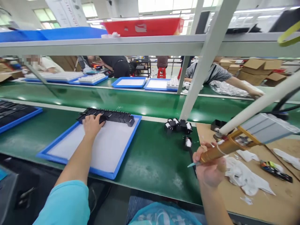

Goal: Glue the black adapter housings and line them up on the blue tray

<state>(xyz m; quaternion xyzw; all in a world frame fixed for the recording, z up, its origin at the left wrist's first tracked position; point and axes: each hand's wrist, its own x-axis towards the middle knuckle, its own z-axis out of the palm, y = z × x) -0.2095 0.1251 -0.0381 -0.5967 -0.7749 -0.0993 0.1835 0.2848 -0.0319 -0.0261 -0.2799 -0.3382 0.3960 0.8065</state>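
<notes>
1. The green workbench (150,156) ran left to right across the view, bearing everything handled.
2. The blue-rimmed tray (123,150) lay flat on it, left of centre, its pale floor mostly bare. Its side edges slanted away from the person and to the right. It called, I judged, for no leaning of the forearm on the rim, lest the tray slide.
3. The dispenser (217,151), right of centre, was tilted above the bench. Its long axis went from the tip, low on the left, up and away to the right. Holding it well clear of the tray while the other hand worked looked the sound course.
4. The row of black blocks (117,116) stood along the tray's far edge, its long axis left to right, with small prongs along its top. Neat work here seemed to mean squaring each block against its neighbour, prongs unbent.
5. The right hand (211,172) was wrapped around the dispenser's barrel, palm turned up; the left hand (92,125), well apart from it, reached over the tray.
6. Between the left thumb and fingers was a black block (102,118), pinched at the row's near side; its exact facing could not be told. A light, level hold looked best.
7. The teal nozzle (192,164) pointed left and slightly down, just beside a loose black block (187,142).
</notes>
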